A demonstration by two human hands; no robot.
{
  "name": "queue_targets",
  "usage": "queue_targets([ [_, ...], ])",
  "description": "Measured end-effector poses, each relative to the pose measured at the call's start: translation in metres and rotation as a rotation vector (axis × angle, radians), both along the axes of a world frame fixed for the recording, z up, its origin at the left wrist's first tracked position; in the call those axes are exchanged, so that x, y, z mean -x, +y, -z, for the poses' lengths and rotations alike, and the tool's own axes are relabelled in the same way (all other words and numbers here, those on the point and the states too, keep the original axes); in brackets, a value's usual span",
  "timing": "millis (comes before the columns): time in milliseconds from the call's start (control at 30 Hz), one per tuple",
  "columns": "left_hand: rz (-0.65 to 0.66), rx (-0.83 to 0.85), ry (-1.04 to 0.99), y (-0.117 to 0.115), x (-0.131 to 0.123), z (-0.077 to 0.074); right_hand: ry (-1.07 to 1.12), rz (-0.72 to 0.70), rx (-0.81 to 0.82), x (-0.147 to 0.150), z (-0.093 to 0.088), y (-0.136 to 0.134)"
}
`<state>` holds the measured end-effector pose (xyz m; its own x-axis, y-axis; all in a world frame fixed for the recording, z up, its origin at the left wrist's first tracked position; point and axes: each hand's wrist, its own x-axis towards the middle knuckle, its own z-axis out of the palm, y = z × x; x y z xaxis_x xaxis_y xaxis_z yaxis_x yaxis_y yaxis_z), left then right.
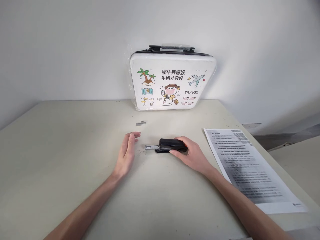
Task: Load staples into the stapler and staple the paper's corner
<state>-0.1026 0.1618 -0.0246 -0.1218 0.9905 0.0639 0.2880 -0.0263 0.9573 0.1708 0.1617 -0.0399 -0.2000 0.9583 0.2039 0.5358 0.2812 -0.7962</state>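
Note:
A black stapler [171,144] lies on the table with its metal staple tray [151,147] slid out toward the left. My right hand [193,155] grips the stapler's rear end, thumb on the near side and fingers on the far side. Just left of the tray, my left hand [127,151] rests edge-down on the table, its fingers stretched out and holding nothing. Two small strips of staples [141,123] lie beyond my left fingertips. Tiny loose bits are scattered on the table near the tray's tip.
Against the wall at the back stands a white case [172,81] with cartoon prints, a black handle and clear plastic wrap. A printed sheet of paper [250,166] lies along the right side of the pale table [62,150], near its right edge.

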Motion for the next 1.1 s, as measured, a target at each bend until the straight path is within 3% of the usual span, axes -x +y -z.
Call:
queue_targets([
  [100,0.066,0.002,-0.201,0.000,-0.003,0.002,-0.026,0.007,-0.081,0.001,0.001,-0.002],
  [200,0.127,0.071,-0.470,-0.001,-0.007,-0.001,-0.018,-0.001,-0.289,0.002,-0.001,-0.005],
  [367,0.179,0.410,-0.981,-0.004,-0.012,-0.008,-0.037,-0.055,-0.745,0.007,-0.010,-0.012],
  [500,0.216,0.603,-1.133,-0.006,-0.013,-0.009,-0.103,-0.096,-0.904,0.014,-0.014,-0.020],
  [700,0.205,0.661,-1.158,-0.004,-0.010,-0.007,-0.174,-0.152,-0.935,0.019,-0.014,-0.027],
  [867,0.215,0.611,-1.109,-0.003,-0.012,-0.007,-0.163,-0.082,-0.945,0.017,-0.013,-0.025],
  [967,0.184,0.476,-0.955,-0.005,-0.012,-0.008,-0.103,-0.016,-0.931,0.016,-0.013,-0.021],
  [1100,0.091,0.243,-0.538,-0.013,-0.010,-0.011,-0.044,0.044,-0.857,0.014,-0.015,-0.019],
])
